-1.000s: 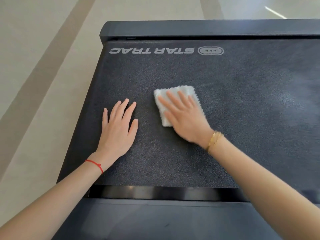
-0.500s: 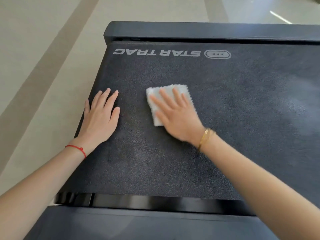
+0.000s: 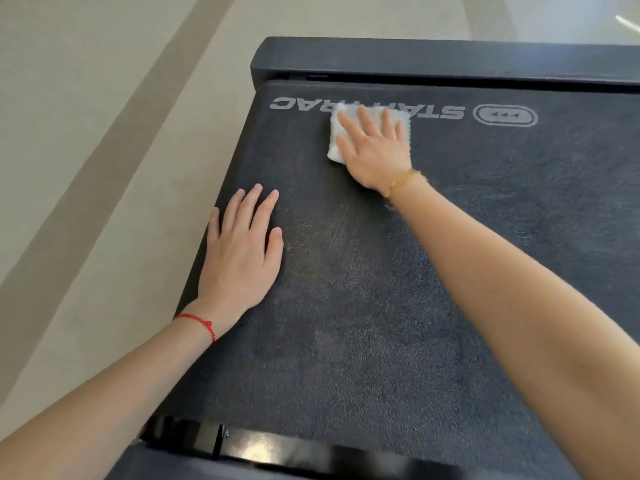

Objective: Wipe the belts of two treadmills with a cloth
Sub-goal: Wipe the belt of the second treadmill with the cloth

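Cloth (image 3: 335,140) squarish, flat under right hand (image 3: 375,152), fingers straight; left hand (image 3: 242,251) flat on belt (image 3: 363,323).

Illumination is bright, even and diffuse, with daylight glare washing out the floor (image 3: 568,15) at the top right and a hard specular reflection on the glossy black trim (image 3: 263,445) at the bottom edge. Shadows are soft and faint, limited to thin contact shading beside the hands. Motion blur softens the white cloth (image 3: 337,140), the printed logo (image 3: 505,115) and the lower corners; wide-angle distortion stretches the forearms at the frame edges.
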`<state>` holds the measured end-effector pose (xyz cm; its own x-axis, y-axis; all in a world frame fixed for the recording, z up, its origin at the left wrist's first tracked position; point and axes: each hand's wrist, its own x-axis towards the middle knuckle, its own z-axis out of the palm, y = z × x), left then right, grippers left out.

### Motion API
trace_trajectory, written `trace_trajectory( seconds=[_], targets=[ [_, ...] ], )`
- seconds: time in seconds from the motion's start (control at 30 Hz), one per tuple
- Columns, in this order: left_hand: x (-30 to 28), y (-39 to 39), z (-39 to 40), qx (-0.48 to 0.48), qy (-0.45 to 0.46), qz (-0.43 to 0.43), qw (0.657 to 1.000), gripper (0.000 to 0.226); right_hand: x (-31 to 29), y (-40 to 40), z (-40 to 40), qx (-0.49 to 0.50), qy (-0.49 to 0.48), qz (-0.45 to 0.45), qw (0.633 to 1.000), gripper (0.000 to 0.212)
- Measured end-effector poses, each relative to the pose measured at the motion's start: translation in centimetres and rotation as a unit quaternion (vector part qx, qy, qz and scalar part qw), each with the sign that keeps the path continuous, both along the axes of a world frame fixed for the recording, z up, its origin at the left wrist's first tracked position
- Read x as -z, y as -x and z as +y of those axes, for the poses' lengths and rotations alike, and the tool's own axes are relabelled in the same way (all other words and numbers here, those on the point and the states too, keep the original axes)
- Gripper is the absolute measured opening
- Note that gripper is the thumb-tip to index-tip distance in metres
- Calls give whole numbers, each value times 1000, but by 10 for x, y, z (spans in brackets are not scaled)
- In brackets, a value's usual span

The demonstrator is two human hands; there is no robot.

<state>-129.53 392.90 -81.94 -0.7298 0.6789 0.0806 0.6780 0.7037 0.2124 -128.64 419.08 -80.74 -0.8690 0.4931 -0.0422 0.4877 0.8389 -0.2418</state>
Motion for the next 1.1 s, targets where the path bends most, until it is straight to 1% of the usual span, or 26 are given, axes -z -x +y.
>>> trace_trajectory(
  seconds=[0.13,0.2,0.27,0.33,0.4,0.43,0.5,0.6,0.67,0.73,0.8,0.83,0.97,1.03,1.1],
  targets=[
    [0,1,0,0,6,6,1000,56,3,46,-62,-132,-11,-2,991,55],
    [1,1,0,2,10,8,1000,56,5,52,-67,-170,-16,4,985,54],
    [1,1,0,0,12,10,1000,58,5,58,-44,-162,-49,-1,986,53],
    [0,0,0,-6,13,10,1000,60,4,70,-12,-99,-71,-14,992,54],
    [0,0,1,-8,17,11,1000,61,1,85,15,-24,-43,-31,998,54],
    [0,0,1,-8,19,11,1000,61,0,94,20,-7,-27,-33,999,54],
    [0,0,2,-8,21,11,1000,62,-3,112,12,-29,-11,-25,999,55],
    [0,2,2,-6,22,10,1000,62,-3,129,-31,-125,-10,-18,992,56],
    [1,3,1,-3,20,9,1000,62,0,127,-52,-178,-18,-13,984,54],
    [1,3,0,0,16,6,1000,61,2,116,-48,-195,-24,-7,980,53],
    [1,3,0,1,11,4,1000,60,2,100,-25,-183,-42,0,982,52],
    [1,3,0,0,9,4,1000,59,3,89,-7,-162,-51,3,985,52],
    [1,2,0,-1,5,7,1000,58,-1,41,59,-41,-28,2,999,53],
    [1,2,0,-2,3,9,1000,55,-4,26,56,-49,-17,-15,999,53],
    [1,2,1,-4,0,7,1000,55,-4,13,31,-101,-14,-29,994,53]
  ],
)
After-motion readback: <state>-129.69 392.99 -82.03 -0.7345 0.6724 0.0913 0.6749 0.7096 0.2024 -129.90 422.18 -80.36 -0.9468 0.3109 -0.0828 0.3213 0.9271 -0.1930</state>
